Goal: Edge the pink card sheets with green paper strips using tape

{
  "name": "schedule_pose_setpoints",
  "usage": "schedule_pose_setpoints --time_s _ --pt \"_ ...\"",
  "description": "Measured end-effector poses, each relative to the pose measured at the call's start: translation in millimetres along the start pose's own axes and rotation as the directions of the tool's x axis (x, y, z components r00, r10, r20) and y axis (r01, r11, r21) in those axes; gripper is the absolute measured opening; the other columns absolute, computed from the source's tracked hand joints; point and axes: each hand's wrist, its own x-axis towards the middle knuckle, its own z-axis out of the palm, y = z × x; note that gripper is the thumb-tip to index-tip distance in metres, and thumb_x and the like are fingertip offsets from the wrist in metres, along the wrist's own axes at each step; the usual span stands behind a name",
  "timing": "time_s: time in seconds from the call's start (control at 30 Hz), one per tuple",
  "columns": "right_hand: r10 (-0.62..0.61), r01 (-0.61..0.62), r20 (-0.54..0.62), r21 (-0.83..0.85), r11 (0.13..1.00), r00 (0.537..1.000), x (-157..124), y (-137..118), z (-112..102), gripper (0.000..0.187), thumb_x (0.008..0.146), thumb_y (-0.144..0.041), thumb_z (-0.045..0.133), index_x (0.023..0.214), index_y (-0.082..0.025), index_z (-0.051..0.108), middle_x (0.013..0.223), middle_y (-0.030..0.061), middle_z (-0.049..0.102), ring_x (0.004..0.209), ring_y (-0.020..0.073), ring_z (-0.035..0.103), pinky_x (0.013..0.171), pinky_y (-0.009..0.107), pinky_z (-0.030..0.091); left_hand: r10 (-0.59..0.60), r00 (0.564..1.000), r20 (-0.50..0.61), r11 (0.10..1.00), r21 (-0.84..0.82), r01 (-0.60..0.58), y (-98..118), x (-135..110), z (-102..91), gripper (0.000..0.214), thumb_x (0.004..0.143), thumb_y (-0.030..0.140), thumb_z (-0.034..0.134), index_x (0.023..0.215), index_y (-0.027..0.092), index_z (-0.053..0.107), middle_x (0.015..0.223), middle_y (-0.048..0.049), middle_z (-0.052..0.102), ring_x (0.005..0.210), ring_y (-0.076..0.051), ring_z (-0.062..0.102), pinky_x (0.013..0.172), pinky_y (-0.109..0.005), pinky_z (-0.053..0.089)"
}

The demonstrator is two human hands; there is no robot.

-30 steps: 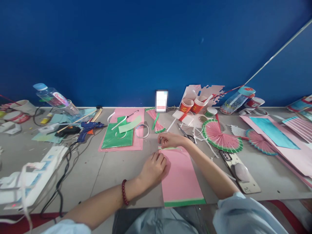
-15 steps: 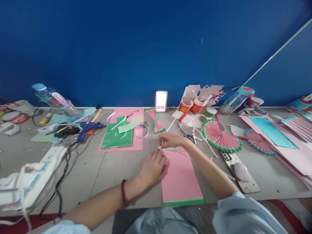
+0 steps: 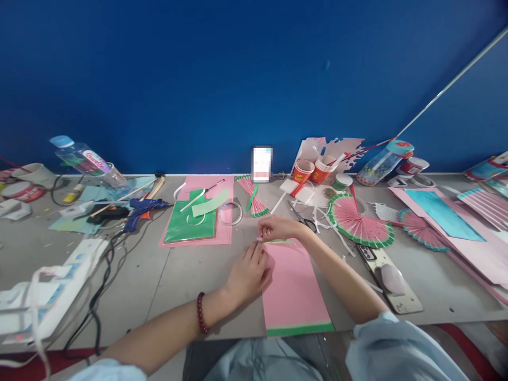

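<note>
A pink sheet of paper (image 3: pixel 296 288) lies before me, with a green strip (image 3: pixel 300 329) along its near edge and a thin green edge at its far side. My left hand (image 3: pixel 250 267), a dark red bead bracelet (image 3: pixel 201 312) at its wrist, has its bent fingers together at the sheet's far left corner. Reaching across the far edge, my right hand (image 3: pixel 280 228) is closed in a pinch by the same corner. A small pale bit of the paper's edge shows between the fingertips of both hands. The undersides of the fingers are hidden.
Behind my hands are scissors (image 3: pixel 305 218), a pleated pink-green paper piece (image 3: pixel 253 197) and a tape ring (image 3: pixel 230 214). To the right lie a watermelon paper fan (image 3: pixel 359 219) and phone (image 3: pixel 410 299); to the left, a green pack (image 3: pixel 190 227), blue glue gun (image 3: pixel 141 211) and power strip (image 3: pixel 59 288).
A small pale bit at the sheet's corner now shows between my fingertips. My left fingers have shifted slightly; the sheet stays in place.
</note>
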Motion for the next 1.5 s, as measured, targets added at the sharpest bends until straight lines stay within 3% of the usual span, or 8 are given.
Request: schedule_pose_setpoints --time_s 0.27,0.63,1.13,1.5 --pt "0.022 -0.022 0.001 0.012 1.0 1.0 -1.3 0.1 0.0 0.016 0.069 -0.028 0.065 0.079 -0.018 0.056 0.071 -0.0013 0.061 0.067 0.0131 0.057 0.059 0.022 0.043 -0.004 1.0 0.027 1.0 -0.005 0.004 -0.7 0.2 0.0 0.036 0.078 0.025 0.051 0.111 0.01 0.051 0.124 -0.02 0.053 0.117 -0.031 0.047 0.091 -0.044 0.043" --pt "0.051 -0.053 -0.042 -0.032 0.998 0.998 -5.0 -7.2 0.0 0.014 0.065 -0.015 0.061 0.077 -0.018 0.055 0.069 -0.0021 0.058 0.065 0.0123 0.055 0.058 0.022 0.041 -0.023 0.993 0.115 0.999 0.034 0.019 1.1 1.2 -3.8 0.039 0.08 0.027 0.048 0.114 0.008 0.051 0.13 -0.021 0.048 0.118 -0.033 0.046 0.094 -0.044 0.041" --pt "0.153 -0.152 -0.013 0.023 0.988 0.988 -10.9 -15.9 -5.9 0.017 0.062 -0.01 0.064 0.075 -0.017 0.055 0.064 -0.0035 0.056 0.063 0.0121 0.054 0.056 0.021 0.04 -0.012 0.995 0.097 1.0 0.015 0.01 -0.2 0.1 -3.5 0.038 0.08 0.025 0.048 0.114 0.009 0.051 0.127 -0.02 0.049 0.117 -0.032 0.046 0.095 -0.043 0.04" --pt "0.193 -0.196 -0.06 -0.043 0.98 0.979 -9.9 -15.1 -1.8 0.018 0.061 -0.011 0.065 0.07 -0.018 0.052 0.066 -0.0037 0.054 0.063 0.0109 0.051 0.054 0.02 0.037 0.006 0.994 0.113 1.0 0.017 -0.008 -1.4 2.2 -6.5 0.038 0.08 0.027 0.047 0.114 0.01 0.052 0.125 -0.019 0.051 0.116 -0.031 0.046 0.093 -0.043 0.04"
